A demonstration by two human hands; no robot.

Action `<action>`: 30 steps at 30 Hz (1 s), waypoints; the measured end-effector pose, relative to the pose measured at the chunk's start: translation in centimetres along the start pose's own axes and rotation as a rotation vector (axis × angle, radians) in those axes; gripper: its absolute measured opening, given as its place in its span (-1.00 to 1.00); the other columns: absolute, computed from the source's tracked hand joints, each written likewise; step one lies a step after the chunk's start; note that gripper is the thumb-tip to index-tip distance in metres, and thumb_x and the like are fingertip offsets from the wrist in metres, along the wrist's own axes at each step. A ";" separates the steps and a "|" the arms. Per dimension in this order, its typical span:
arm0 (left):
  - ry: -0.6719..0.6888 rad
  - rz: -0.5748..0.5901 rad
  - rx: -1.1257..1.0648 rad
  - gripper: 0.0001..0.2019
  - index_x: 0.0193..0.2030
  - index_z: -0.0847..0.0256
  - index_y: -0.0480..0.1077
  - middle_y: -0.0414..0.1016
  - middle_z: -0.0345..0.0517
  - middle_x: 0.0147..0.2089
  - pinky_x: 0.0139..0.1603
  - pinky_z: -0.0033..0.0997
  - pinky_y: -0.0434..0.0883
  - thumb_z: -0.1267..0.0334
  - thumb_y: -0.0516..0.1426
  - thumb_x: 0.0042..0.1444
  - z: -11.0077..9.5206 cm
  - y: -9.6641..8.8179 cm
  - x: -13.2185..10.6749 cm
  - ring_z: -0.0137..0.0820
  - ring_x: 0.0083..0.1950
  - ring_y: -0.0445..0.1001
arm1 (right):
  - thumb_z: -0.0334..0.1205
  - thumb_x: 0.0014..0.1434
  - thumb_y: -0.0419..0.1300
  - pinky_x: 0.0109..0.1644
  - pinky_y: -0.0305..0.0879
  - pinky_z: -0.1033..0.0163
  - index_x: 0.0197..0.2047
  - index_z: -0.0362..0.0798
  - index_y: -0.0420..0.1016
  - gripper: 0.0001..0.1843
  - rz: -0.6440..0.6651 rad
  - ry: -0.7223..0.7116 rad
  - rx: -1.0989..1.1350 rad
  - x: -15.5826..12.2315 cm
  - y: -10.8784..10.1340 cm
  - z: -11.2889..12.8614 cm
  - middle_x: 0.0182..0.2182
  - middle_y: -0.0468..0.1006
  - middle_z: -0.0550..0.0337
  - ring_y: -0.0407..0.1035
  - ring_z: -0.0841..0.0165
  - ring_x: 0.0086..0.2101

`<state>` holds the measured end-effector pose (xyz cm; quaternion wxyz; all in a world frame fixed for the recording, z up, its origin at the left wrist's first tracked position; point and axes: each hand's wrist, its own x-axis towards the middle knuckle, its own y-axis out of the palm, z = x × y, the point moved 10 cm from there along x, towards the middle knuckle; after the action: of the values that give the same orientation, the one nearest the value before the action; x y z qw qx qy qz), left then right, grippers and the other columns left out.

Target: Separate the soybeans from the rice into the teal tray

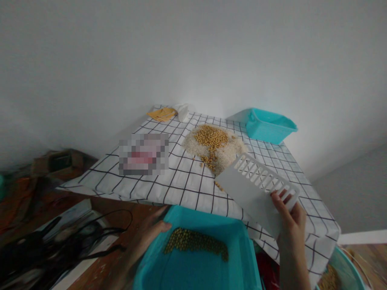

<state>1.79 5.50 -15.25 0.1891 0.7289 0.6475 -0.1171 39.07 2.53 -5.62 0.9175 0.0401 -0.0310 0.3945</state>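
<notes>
My left hand (153,233) is closed on the left rim of a teal plastic bin (196,274) below the table's front edge. Inside the bin lies a band of soybeans (193,241), dark in the shade. In my right hand (290,217) is a flat white slotted plastic board (250,193), gripped at its right end through the slots. The board slants over the table's front right part, its far left corner close to a pile of rice (193,144). Yellow soybeans (211,137) lie on the rice and trail toward the board.
A checked cloth covers the table (181,177). Another teal bin (266,127) stands at the back right. A yellow cloth (163,114) and something white (182,112) lie at the back left. A blurred-out item (143,155) is on the left. Cables (90,241) lie lower left.
</notes>
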 end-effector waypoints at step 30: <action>0.064 -0.002 -0.019 -0.64 -0.19 0.18 0.59 0.63 -0.30 -0.51 -0.43 -0.45 0.36 0.30 0.20 -0.21 -0.8 -0.3 0.8 -0.30 -0.45 0.52 | -0.01 -0.12 0.42 -0.39 0.19 0.30 -0.36 -0.06 0.54 -0.66 0.176 0.084 0.005 -0.7 2.0 0.6 -0.43 0.53 0.19 0.36 0.33 -0.43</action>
<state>1.56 6.59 -14.93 0.1753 0.7296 0.6552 -0.0877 37.12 3.37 -4.94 0.8797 0.0233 0.0050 0.4749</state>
